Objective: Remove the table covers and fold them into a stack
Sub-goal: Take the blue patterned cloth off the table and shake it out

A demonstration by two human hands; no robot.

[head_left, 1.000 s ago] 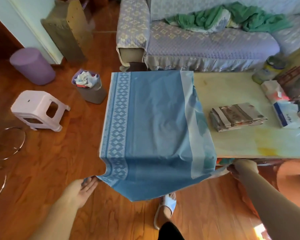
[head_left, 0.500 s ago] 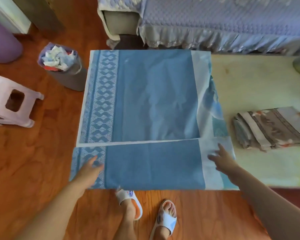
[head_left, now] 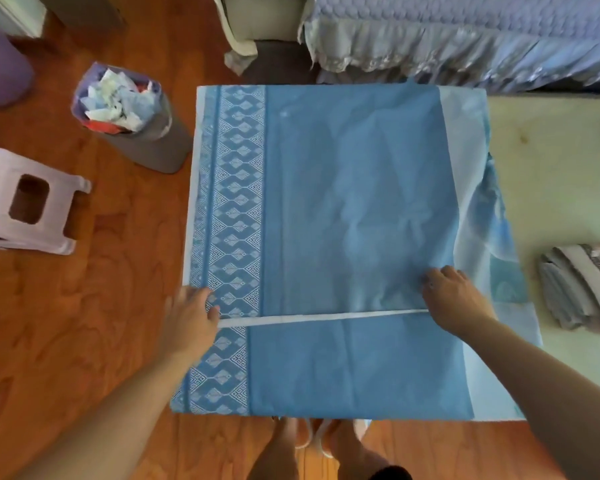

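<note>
Both the left hand (head_left: 191, 317) and right hand (head_left: 456, 299) pinch the blue table cover's (head_left: 354, 202) folded hem near the table's (head_left: 551, 161) front edge; uneven pulling could skew the fold.

Bare forearms, white slippers (head_left: 305, 434)

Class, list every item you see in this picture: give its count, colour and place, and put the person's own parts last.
blue patterned table cover: one, blue with white border, spread on the table, near edge folded over
pale yellow table: one, bare at right
folded grey-brown patterned cover: one, on table at right edge
grey waste bin: one, full of paper, on floor left of table
pale plastic stool: one, floor at far left
purple round container: one, top left
lilac quilted sofa cover: one, behind table
wooden floor: reddish brown
left hand: on fold edge, left side
right hand: on fold edge, right side
feet: two, below table edge
</note>
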